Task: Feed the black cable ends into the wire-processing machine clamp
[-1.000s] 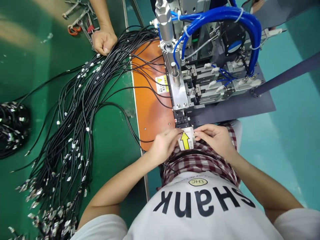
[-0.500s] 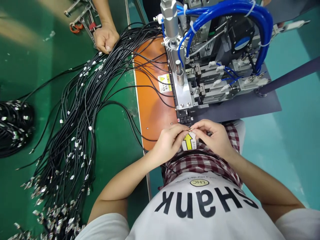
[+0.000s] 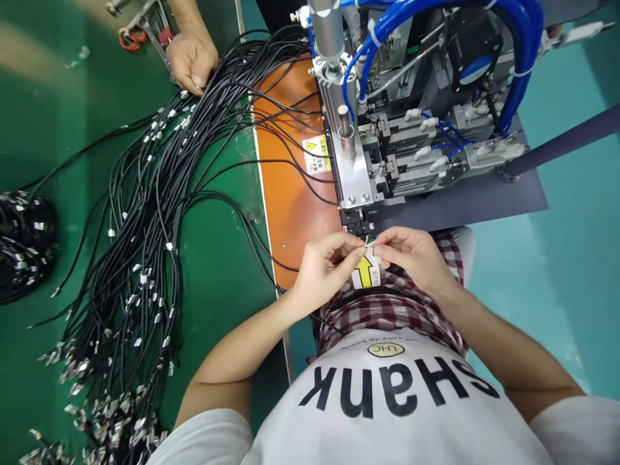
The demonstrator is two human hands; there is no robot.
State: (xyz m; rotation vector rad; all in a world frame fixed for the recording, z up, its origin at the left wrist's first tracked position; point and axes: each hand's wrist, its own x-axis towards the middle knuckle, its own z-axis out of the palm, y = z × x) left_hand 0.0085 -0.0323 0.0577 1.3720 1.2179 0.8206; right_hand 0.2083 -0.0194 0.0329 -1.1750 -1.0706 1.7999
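Observation:
My left hand (image 3: pixel 325 266) and my right hand (image 3: pixel 416 258) meet fingertip to fingertip just in front of the machine's black slot (image 3: pixel 357 224). Both are pinched on the thin coloured wire ends (image 3: pixel 369 243) of a black cable that runs off under my left wrist. Under my fingers sits a white label with a yellow arrow (image 3: pixel 366 272). The machine (image 3: pixel 387 148) stands directly behind, with a steel cylinder and blue air hoses.
An orange plate (image 3: pixel 290 206) lies left of the machine. A big spread of black cables with metal clips (image 3: pixel 145 245) covers the green bench. Another person's hand (image 3: pixel 191 59) rests on the cables at the top, beside metal tools (image 3: pixel 140 29). A coiled bundle (image 3: pixel 22 242) lies far left.
My two hands have come closer together and risen slightly toward the machine's slot, now pinching the wire ends between them. The other person's hand has stayed on the cables.

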